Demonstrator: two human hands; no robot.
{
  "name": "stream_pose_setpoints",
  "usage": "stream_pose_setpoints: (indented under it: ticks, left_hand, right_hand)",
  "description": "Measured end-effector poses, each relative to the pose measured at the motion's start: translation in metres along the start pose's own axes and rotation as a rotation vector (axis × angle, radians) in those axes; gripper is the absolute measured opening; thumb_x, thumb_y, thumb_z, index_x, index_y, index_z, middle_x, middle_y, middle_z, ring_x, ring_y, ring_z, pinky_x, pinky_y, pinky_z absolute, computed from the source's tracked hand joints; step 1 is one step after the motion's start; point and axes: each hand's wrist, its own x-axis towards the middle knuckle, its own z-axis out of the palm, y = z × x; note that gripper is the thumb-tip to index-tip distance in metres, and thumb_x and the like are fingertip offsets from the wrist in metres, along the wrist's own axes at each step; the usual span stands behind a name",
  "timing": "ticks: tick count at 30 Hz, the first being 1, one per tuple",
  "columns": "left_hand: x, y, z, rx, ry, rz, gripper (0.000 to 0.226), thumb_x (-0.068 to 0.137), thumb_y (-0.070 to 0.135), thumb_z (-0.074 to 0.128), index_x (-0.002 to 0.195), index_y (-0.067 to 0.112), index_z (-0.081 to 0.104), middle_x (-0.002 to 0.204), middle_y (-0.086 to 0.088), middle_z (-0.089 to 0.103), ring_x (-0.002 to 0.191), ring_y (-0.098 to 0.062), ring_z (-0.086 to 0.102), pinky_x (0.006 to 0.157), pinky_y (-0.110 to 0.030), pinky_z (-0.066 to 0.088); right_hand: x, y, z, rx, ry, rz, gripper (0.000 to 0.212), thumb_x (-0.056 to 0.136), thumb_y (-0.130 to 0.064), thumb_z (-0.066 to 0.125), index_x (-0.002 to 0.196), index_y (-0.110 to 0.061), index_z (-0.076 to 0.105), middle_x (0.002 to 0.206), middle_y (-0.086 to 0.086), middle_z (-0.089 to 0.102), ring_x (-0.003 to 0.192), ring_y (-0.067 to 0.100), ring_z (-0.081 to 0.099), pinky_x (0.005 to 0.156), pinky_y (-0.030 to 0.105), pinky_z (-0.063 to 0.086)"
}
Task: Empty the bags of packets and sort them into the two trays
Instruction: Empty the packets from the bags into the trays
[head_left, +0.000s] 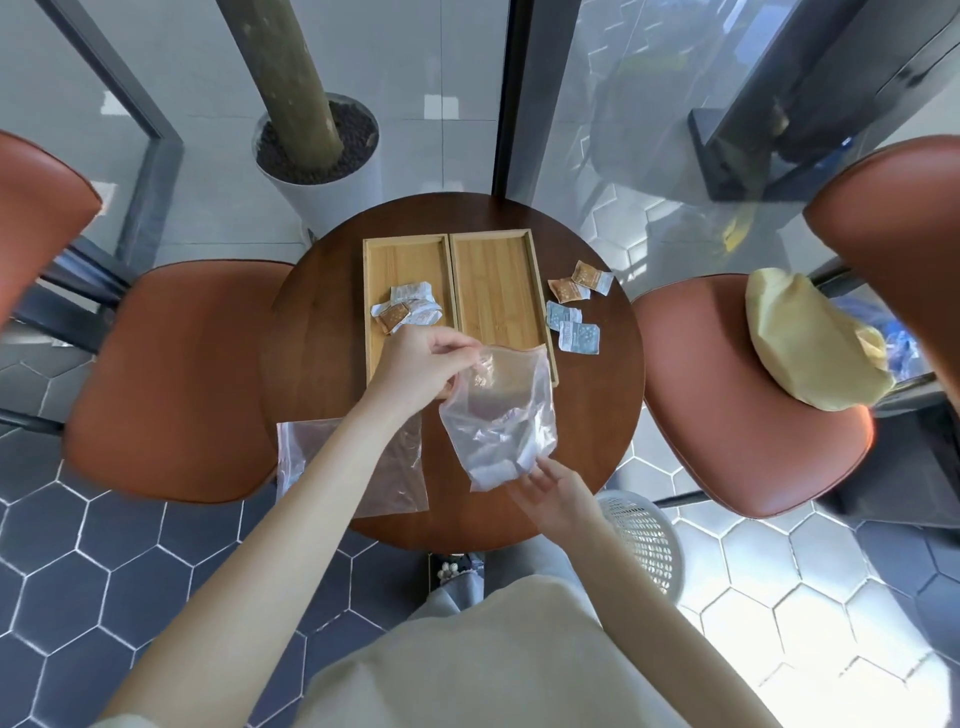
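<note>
Two wooden trays lie side by side on the round table. The left tray (375, 260) holds a few packets (408, 310), white and brown. The right tray (493, 280) has nothing in it. A clear plastic bag (498, 421) hangs over the table's near half, with pale packets showing at its bottom. My left hand (421, 358) pinches the bag's top edge. My right hand (550, 488) is under the bag's lower corner, fingers spread and touching it. Two brown packets (576, 283) and two blue packets (571, 327) lie loose on the table, right of the trays.
A second flat clear bag (397, 483) lies at the table's near left edge under my left forearm. Brown chairs stand left (171, 379) and right (727, 395); a yellow bag (810, 343) rests on the right one. A white basket (644, 535) stands below right, a planter (322, 171) behind.
</note>
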Motion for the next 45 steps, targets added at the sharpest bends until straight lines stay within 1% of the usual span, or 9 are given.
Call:
stream_pose_setpoints:
  ticks: [4, 8, 13, 16, 19, 25, 30, 36, 45]
  left_hand:
    - [0.039, -0.015, 0.011, -0.149, -0.032, -0.179, 0.014, 0.087, 0.021, 0.057, 0.086, 0.019, 0.071, 0.084, 0.006, 0.067, 0.076, 0.0, 0.059, 0.071, -0.021, 0.044]
    - [0.073, -0.029, 0.024, -0.315, -0.007, -0.369, 0.014, 0.089, 0.022, 0.052, 0.083, 0.019, 0.065, 0.087, 0.001, 0.064, 0.091, -0.02, 0.059, 0.072, -0.026, 0.047]
    - [0.108, -0.039, 0.035, -0.594, 0.007, -0.494, 0.034, 0.095, 0.019, 0.04, 0.124, 0.004, 0.049, 0.127, -0.017, 0.049, 0.116, -0.026, 0.05, 0.097, -0.033, 0.042]
    - [0.127, -0.041, 0.038, -0.643, 0.056, -0.487, 0.039, 0.097, 0.018, 0.035, 0.132, 0.002, 0.039, 0.132, -0.014, 0.046, 0.126, -0.023, 0.043, 0.107, -0.036, 0.034]
    - [0.134, -0.051, 0.045, -0.31, 0.061, -0.409, 0.026, 0.095, 0.016, 0.036, 0.109, 0.005, 0.055, 0.11, -0.017, 0.057, 0.112, -0.029, 0.049, 0.096, -0.041, 0.036]
    - [0.087, -0.1, 0.07, 0.47, 0.088, -0.163, 0.044, 0.092, 0.017, 0.046, 0.133, 0.003, 0.039, 0.138, -0.016, 0.046, 0.129, -0.03, 0.04, 0.106, -0.038, 0.032]
    - [0.052, -0.135, 0.087, 0.899, -0.008, -0.243, 0.066, 0.09, 0.032, 0.045, 0.144, 0.01, 0.016, 0.155, -0.013, 0.015, 0.143, -0.026, 0.011, 0.115, -0.044, 0.015]
    - [0.044, -0.156, 0.091, 0.991, -0.154, -0.304, 0.089, 0.086, 0.041, 0.049, 0.143, 0.009, -0.012, 0.156, -0.012, -0.01, 0.144, -0.026, -0.003, 0.114, -0.049, 0.02]
    - [0.045, -0.151, 0.089, 1.013, -0.194, -0.289, 0.088, 0.088, 0.039, 0.048, 0.142, 0.007, -0.014, 0.155, -0.015, -0.013, 0.143, -0.029, -0.008, 0.115, -0.045, 0.013]
  right_hand:
    - [0.006, -0.011, -0.003, 0.117, 0.122, -0.008, 0.016, 0.091, -0.005, 0.048, 0.086, 0.0, 0.061, 0.062, 0.009, 0.072, 0.069, 0.022, 0.07, 0.067, 0.033, 0.058]
    - [0.019, -0.028, 0.001, 0.244, 0.256, 0.0, 0.013, 0.093, -0.004, 0.046, 0.085, 0.002, 0.054, 0.08, 0.014, 0.062, 0.079, 0.027, 0.06, 0.05, 0.031, 0.058]
    - [0.037, -0.051, 0.011, 0.235, 0.323, -0.001, 0.007, 0.088, 0.001, 0.051, 0.083, 0.0, 0.054, 0.088, 0.016, 0.061, 0.08, 0.027, 0.063, 0.051, 0.031, 0.058]
    - [0.049, -0.063, 0.021, 0.22, 0.333, -0.005, 0.005, 0.087, 0.004, 0.053, 0.084, 0.0, 0.055, 0.092, 0.017, 0.063, 0.08, 0.026, 0.064, 0.05, 0.03, 0.059]
    - [0.058, -0.076, 0.036, 0.149, 0.345, -0.043, 0.005, 0.087, 0.005, 0.053, 0.088, 0.0, 0.055, 0.091, 0.017, 0.062, 0.079, 0.026, 0.064, 0.054, 0.031, 0.059]
    - [0.074, -0.102, 0.064, 0.127, 0.315, -0.085, 0.024, 0.092, -0.004, 0.05, 0.115, 0.005, 0.055, 0.106, 0.011, 0.06, 0.073, 0.005, 0.064, 0.062, 0.013, 0.053]
    - [0.075, -0.117, 0.094, 0.044, 0.237, -0.154, 0.011, 0.088, 0.008, 0.051, 0.085, 0.0, 0.057, 0.084, 0.018, 0.064, 0.077, 0.025, 0.069, 0.071, 0.03, 0.058]
    - [0.067, -0.129, 0.12, -0.04, 0.123, -0.206, 0.01, 0.082, 0.005, 0.062, 0.087, -0.002, 0.057, 0.065, 0.01, 0.074, 0.065, 0.019, 0.072, 0.057, 0.024, 0.059]
    - [0.029, -0.134, 0.132, -0.029, -0.046, -0.217, 0.008, 0.081, 0.004, 0.062, 0.082, -0.003, 0.058, 0.072, 0.012, 0.074, 0.072, 0.02, 0.073, 0.062, 0.023, 0.059]
